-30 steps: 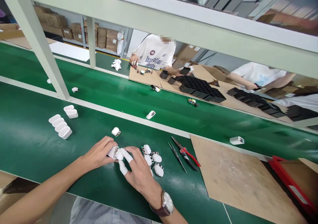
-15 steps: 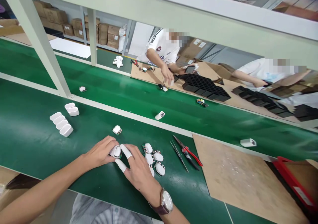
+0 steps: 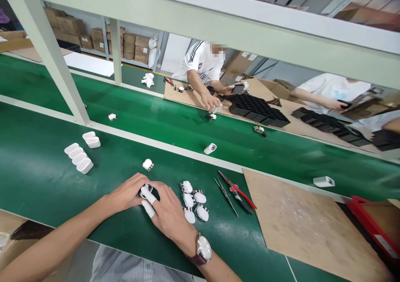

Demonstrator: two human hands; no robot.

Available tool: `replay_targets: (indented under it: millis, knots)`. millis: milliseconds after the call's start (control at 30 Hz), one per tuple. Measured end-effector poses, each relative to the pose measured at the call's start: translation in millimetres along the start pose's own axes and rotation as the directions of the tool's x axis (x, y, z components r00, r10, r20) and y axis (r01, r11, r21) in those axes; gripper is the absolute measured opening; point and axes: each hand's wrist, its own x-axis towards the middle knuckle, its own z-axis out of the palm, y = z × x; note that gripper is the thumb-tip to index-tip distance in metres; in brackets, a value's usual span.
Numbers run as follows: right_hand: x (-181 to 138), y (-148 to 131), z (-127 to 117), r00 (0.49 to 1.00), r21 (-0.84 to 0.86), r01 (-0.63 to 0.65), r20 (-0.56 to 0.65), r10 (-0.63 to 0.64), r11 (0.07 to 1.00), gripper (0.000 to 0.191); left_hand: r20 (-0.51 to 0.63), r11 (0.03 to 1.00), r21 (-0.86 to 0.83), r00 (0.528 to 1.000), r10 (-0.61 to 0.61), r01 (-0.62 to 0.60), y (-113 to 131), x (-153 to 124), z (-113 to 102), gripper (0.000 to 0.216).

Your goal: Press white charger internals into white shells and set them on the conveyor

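My left hand [image 3: 130, 193] is closed around a small white plastic housing [image 3: 142, 193], much of it hidden by fingers. Something dark shows in its mouth. White finger cots cover the thumb and index finger of my right hand [image 3: 171, 211]; these press at the housing's open end. Right of my hands lies a group of several small circuit boards [image 3: 188, 200] with white padded tops. One more such board [image 3: 147, 164] sits alone beyond my left hand. Several empty white oval housings [image 3: 84, 165] stand in rows to the left.
Tweezers [image 3: 225, 196] and red-handled pliers [image 3: 239, 193] lie beside a brown board [image 3: 300, 215]. Past a pale rail, a green conveyor belt [image 3: 162, 125] carries housings and circuit boards. Two co-workers sit across it, near black trays [image 3: 259, 111]. A frame post [image 3: 59, 56] rises at left.
My right index finger has moved onto the housing's mouth, and the white-topped piece there has gone largely out of sight. Items on the belt have shifted right. A co-worker's hand now reaches a belt item.
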Motion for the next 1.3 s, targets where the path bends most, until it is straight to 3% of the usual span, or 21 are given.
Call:
replay_targets:
  millis: [267, 433, 567, 733, 867, 1000, 1200, 1300]
  knots:
    - [6.4, 13.4, -5.4, 0.976, -0.077, 0.171, 0.152, -0.158, 0.982, 0.024, 0.011, 0.999, -0.043, 1.0, -0.02, 0.021, 1.6, 1.6, -0.4, 0.031]
    - [14.7, 15.0, -10.7, 0.995, 0.148, 0.028, 0.09, -0.042, 0.989, 0.022, 0.012, 0.999, -0.027, 0.999, -0.031, 0.031, 1.2, 2.8, 0.7, 0.025]
    - [14.5, 14.5, -11.8, 0.995, 0.137, 0.025, 0.096, -0.038, 0.99, 0.024, 0.015, 0.999, -0.008, 0.999, -0.031, 0.031, 4.2, 3.6, -2.1, 0.022]
    - [4.4, 22.2, -16.7, 0.995, 0.324, -0.102, 0.015, 0.102, 0.941, 0.039, -0.063, 0.994, 0.105, 0.998, -0.017, 0.023, 9.5, -3.6, -6.7, 0.056]
    - [-11.1, 30.7, -19.5, 0.981, 0.327, -0.138, -0.084, 0.174, 0.935, 0.041, -0.1, 0.943, 0.316, 0.985, 0.142, -0.104, 17.8, -2.9, -8.6, 0.015]
    - [-24.2, 31.5, -22.6, 0.979, 0.288, -0.13, -0.113, 0.168, 0.949, 0.038, -0.163, 0.926, 0.344, 0.961, 0.224, -0.157, 27.8, 4.7, -8.3, 0.012]
    - [-34.5, 33.3, -30.1, 0.975, 0.246, -0.127, -0.147, 0.167, 0.961, 0.033, -0.185, 0.938, 0.334, 0.97, 0.159, -0.09, 27.2, 0.1, -0.5, 0.014]
    - [-36.4, 37.2, -32.2, 0.976, 0.212, -0.107, -0.166, 0.144, 0.971, 0.033, -0.166, 0.936, 0.34, 0.974, 0.157, -0.093, 23.0, 13.7, -9.2, 0.011]
